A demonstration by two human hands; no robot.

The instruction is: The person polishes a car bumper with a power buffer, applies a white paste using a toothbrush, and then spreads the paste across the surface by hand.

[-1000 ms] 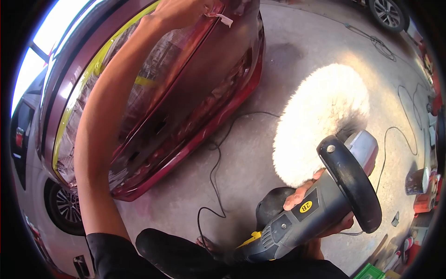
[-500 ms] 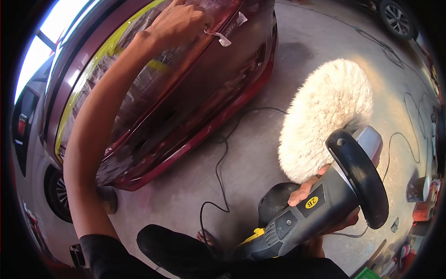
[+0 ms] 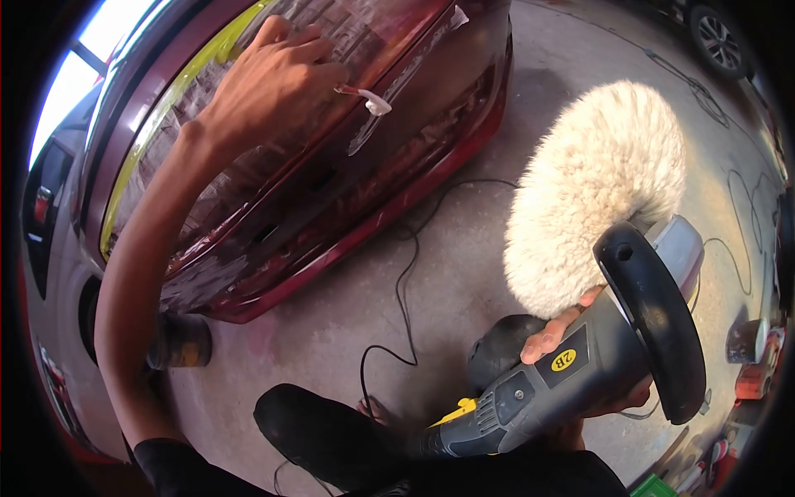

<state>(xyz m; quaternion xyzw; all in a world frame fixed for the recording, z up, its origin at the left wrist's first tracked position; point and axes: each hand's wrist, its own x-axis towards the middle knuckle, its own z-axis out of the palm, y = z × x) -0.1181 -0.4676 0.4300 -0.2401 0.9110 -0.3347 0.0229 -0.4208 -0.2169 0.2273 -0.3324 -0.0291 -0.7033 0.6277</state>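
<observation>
My left hand is over the dark red car panel, its fingers curled round a thin stick tipped with white paste. A streak of white paste runs along the panel beside it. My right hand supports a grey and black polisher from beneath, and the tool's body hides most of this hand. The polisher carries a fluffy cream wool pad, facing away from me and tilted up, and a curved black front handle.
Yellow masking tape and plastic film edge the car's window. A black cord snakes over the concrete floor. A dark can stands near the car's lower corner. Another can and assorted tools line the right side; a car wheel shows top right.
My left hand has come down and left with the stick, and a longer white streak now shows on the panel. The polisher stays in my right hand, slightly higher and farther right in view.
</observation>
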